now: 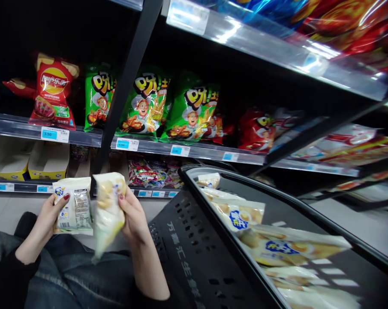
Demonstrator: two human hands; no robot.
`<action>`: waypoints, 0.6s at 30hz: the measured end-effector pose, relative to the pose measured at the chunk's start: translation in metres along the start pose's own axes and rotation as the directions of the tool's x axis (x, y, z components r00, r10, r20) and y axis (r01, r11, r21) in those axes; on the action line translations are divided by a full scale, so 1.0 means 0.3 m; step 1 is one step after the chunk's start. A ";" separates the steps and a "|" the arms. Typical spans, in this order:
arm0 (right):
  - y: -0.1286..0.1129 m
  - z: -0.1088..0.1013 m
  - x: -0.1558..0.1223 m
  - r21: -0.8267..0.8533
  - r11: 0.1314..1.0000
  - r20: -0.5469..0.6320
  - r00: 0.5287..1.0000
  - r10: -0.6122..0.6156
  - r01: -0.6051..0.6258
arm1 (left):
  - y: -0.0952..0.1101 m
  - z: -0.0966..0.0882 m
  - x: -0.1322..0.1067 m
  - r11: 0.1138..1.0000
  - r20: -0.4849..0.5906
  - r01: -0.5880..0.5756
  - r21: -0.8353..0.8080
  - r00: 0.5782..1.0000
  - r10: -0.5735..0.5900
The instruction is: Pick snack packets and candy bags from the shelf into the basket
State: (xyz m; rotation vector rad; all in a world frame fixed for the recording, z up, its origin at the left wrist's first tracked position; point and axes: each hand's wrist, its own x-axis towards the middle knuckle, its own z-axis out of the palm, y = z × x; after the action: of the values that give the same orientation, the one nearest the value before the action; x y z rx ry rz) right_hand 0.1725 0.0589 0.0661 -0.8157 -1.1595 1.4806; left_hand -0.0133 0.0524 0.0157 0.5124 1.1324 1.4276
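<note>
My left hand (49, 216) grips a pale snack packet (74, 206) with its printed back turned to me, thumb on its upper left corner. My right hand (132, 214) holds a second pale packet (107, 206) of round biscuits, hanging down and partly twisted. Both packets are held side by side in front of the low shelf, above my knees in blue jeans (68, 274). A black plastic shopping basket (194, 253) stands just right of my right hand, with several matching pale packets (242, 212) lying in it.
Store shelves run across the view. A red crisp bag (54, 92) and green snack bags (145, 105) stand on the middle shelf above blue price tags (55, 134). Yellow cardboard cartons (47, 161) sit on the lower shelf. Red bags (341, 21) fill the top shelf.
</note>
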 end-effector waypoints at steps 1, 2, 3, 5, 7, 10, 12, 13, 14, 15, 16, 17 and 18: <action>0.008 -0.006 -0.005 0.060 0.998 0.030 0.999 0.028 -0.030 | -0.001 -0.001 0.000 1.000 0.002 0.008 0.002 1.000 -0.008; 0.018 -0.012 -0.011 0.111 0.993 0.064 0.997 0.044 -0.051 | -0.002 -0.001 -0.001 1.000 0.000 0.014 0.003 1.000 -0.014; 0.029 -0.018 -0.015 0.167 0.984 0.100 0.994 0.042 -0.058 | -0.003 0.000 -0.001 1.000 -0.003 0.018 0.002 1.000 -0.018; 0.052 -0.026 -0.022 0.316 0.948 0.173 0.985 -0.015 -0.041 | -0.003 0.001 -0.003 1.000 -0.005 0.023 0.004 1.000 -0.023; 0.063 -0.025 -0.024 0.498 0.866 0.261 0.960 -0.100 -0.045 | -0.003 0.002 -0.003 1.000 0.001 0.027 0.009 1.000 -0.027; 0.050 -0.011 -0.019 0.651 0.758 0.246 0.959 -0.143 -0.054 | -0.005 0.001 -0.003 0.999 0.009 0.026 0.022 1.000 -0.026; 0.030 0.000 -0.011 0.718 0.696 0.119 0.987 -0.109 -0.010 | -0.009 0.000 -0.002 0.999 0.014 0.029 0.031 0.999 -0.029; 0.019 0.002 -0.005 0.748 0.663 0.049 0.995 -0.085 0.020 | -0.011 -0.001 -0.002 0.999 0.017 0.034 0.035 0.999 -0.035; 0.011 0.002 0.000 0.777 0.629 -0.006 0.998 -0.061 0.043 | -0.013 -0.001 -0.002 0.999 0.020 0.040 0.037 0.999 -0.041; 0.005 0.000 0.006 0.804 0.592 -0.039 0.999 -0.038 0.054 | -0.014 0.000 -0.002 0.998 0.023 0.044 0.039 0.999 -0.045; 0.001 -0.003 0.012 0.830 0.556 -0.049 0.999 -0.013 0.048 | -0.015 0.000 -0.002 0.998 0.026 0.048 0.041 0.998 -0.049; -0.001 -0.008 0.017 0.853 0.520 -0.041 0.999 0.005 0.032 | -0.016 0.001 -0.002 0.998 0.028 0.051 0.045 0.998 -0.052; 0.000 -0.013 0.021 0.873 0.487 -0.021 1.000 0.012 0.012 | -0.016 0.002 -0.002 0.997 0.028 0.057 0.049 0.998 -0.058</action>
State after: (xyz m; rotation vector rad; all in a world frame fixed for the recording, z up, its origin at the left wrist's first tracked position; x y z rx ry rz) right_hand 0.1746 0.0660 0.0656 -0.0869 -0.2244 1.7732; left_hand -0.0103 0.0512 0.0122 0.5291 1.1515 1.3422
